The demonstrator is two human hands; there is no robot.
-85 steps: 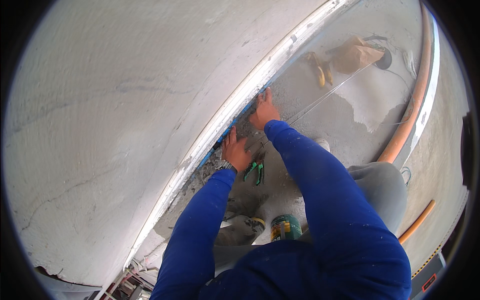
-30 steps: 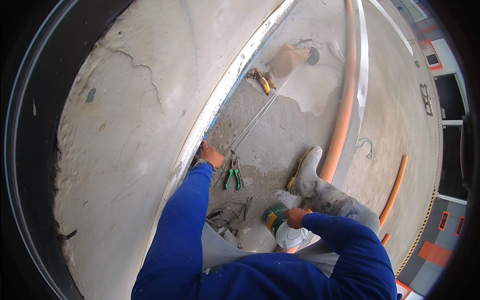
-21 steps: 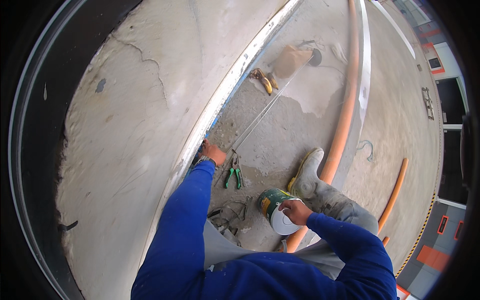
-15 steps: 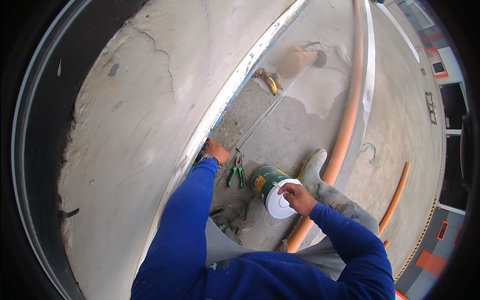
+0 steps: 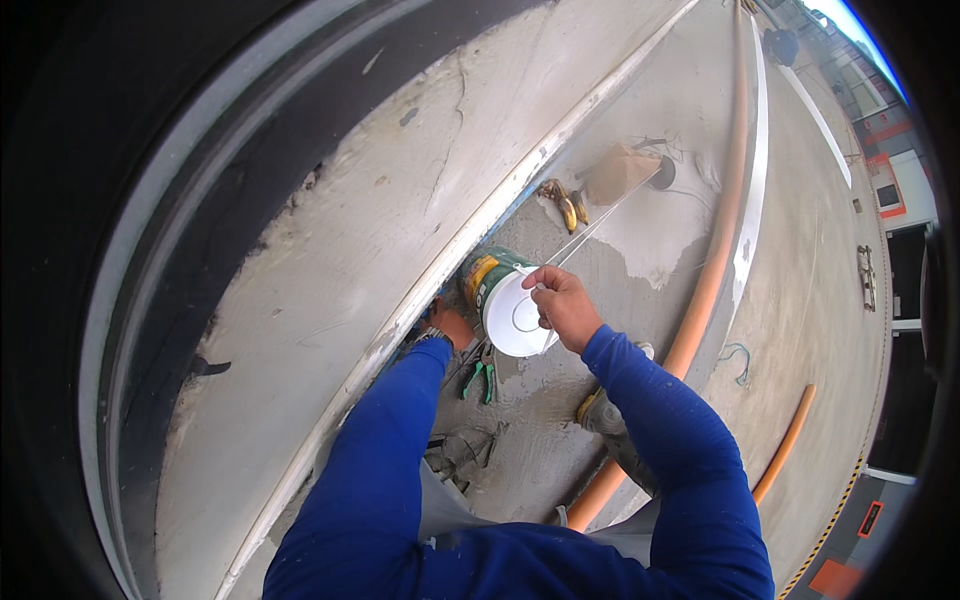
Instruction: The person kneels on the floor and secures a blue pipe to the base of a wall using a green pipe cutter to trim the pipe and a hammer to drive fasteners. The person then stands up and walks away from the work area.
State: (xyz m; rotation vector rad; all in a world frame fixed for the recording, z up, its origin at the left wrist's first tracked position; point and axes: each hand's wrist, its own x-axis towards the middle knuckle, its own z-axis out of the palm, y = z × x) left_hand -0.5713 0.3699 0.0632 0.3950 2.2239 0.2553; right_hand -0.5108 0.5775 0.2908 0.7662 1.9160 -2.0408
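My right hand [image 5: 566,306] has its fingers closed at the edge of a green bucket [image 5: 483,275], which is tipped so that its round white end faces me. The bucket is up against the white-edged slab [image 5: 420,262]. Low beside that edge, my left hand [image 5: 452,324] reaches to a narrow blue strip, wearing a wristwatch [image 5: 434,336]. Its fingertips are hidden, so what they touch does not show. Green-handled pliers [image 5: 482,377] lie on the wet concrete just below the bucket.
An orange pipe [image 5: 706,270] runs lengthwise to my right, with a shorter orange pipe [image 5: 786,440] beyond. Ahead lie curved yellow-brown pieces [image 5: 566,206], a brown sheet [image 5: 618,176] and taut cords [image 5: 600,218]. My boot [image 5: 602,412] stands near the long pipe.
My right hand has carried the bucket leftward and forward, from beside my boot to the slab edge near my left hand. The view has shifted; my left hand stays at the blue strip.
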